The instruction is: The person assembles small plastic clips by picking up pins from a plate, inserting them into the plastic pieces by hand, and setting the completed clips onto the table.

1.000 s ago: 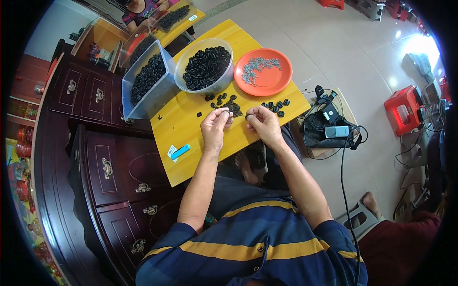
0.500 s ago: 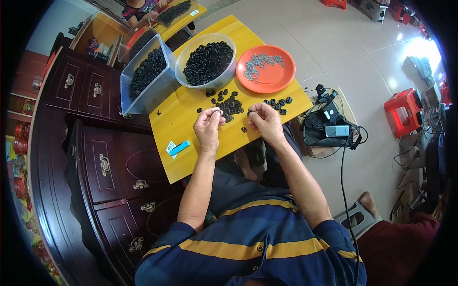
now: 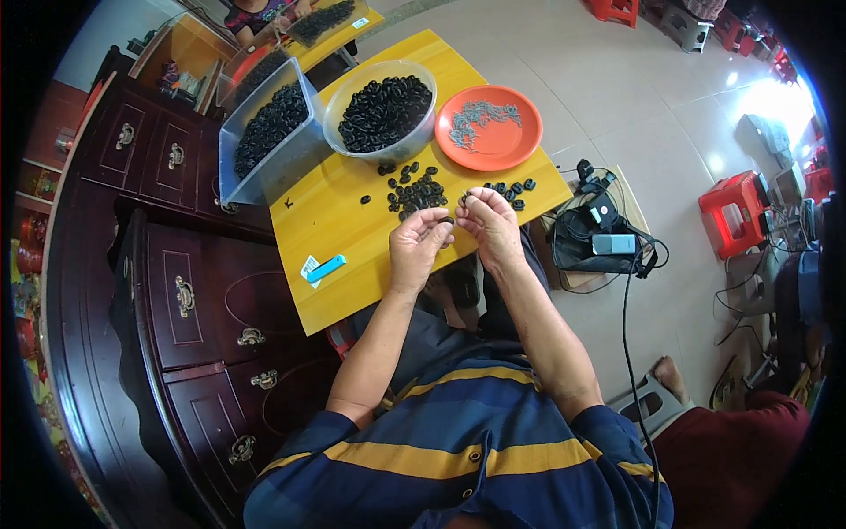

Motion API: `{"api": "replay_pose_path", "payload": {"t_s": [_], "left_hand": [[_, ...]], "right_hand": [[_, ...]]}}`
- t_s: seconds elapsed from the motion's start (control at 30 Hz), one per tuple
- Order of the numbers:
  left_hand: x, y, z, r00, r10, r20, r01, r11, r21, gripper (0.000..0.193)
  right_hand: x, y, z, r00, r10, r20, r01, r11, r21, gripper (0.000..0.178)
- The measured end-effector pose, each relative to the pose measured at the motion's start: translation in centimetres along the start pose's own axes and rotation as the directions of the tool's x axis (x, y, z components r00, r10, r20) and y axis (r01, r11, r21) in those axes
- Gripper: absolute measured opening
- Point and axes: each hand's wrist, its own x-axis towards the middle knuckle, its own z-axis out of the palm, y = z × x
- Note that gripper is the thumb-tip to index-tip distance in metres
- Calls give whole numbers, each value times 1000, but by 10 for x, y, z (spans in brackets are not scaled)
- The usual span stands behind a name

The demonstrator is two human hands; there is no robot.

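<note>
Head view looked straight down on the person's two hands, drawn close together over the near edge of a yellow table (image 3: 352, 238). The left hand (image 3: 417, 249) had its fingers curled in and pinched on a small black piece (image 3: 448, 220), and the right hand (image 3: 489, 225), almost touching it, had thumb and fingertips closed on something tiny at about the same spot; what it was I could not tell. Just beyond the knuckles lay a loose scatter of black pieces (image 3: 414, 189) on the tabletop, with a smaller cluster (image 3: 514, 187) to the right. Farther out stood a round clear bowl (image 3: 381, 110) heaped with the same black pieces, an orange plate (image 3: 489, 126) of small grey parts beside it, and a clear rectangular bin (image 3: 269, 132) also full. A blue and white tag (image 3: 322, 269) lay on the table to the left of the hands, and dark wooden drawers (image 3: 189, 300) stood against that side.
</note>
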Motion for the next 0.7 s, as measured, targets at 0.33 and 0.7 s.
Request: {"api": "replay_pose_path", "payload": {"t_s": [0.33, 0.7], "left_hand": [[-28, 13, 15, 976, 79, 203, -123, 969, 213, 23], [-39, 26, 19, 960, 89, 264, -183, 916, 356, 19]], "right_hand": [[-11, -6, 11, 980, 181, 87, -201, 903, 379, 19], [-21, -7, 11, 986, 132, 106, -155, 956, 248, 17]]}}
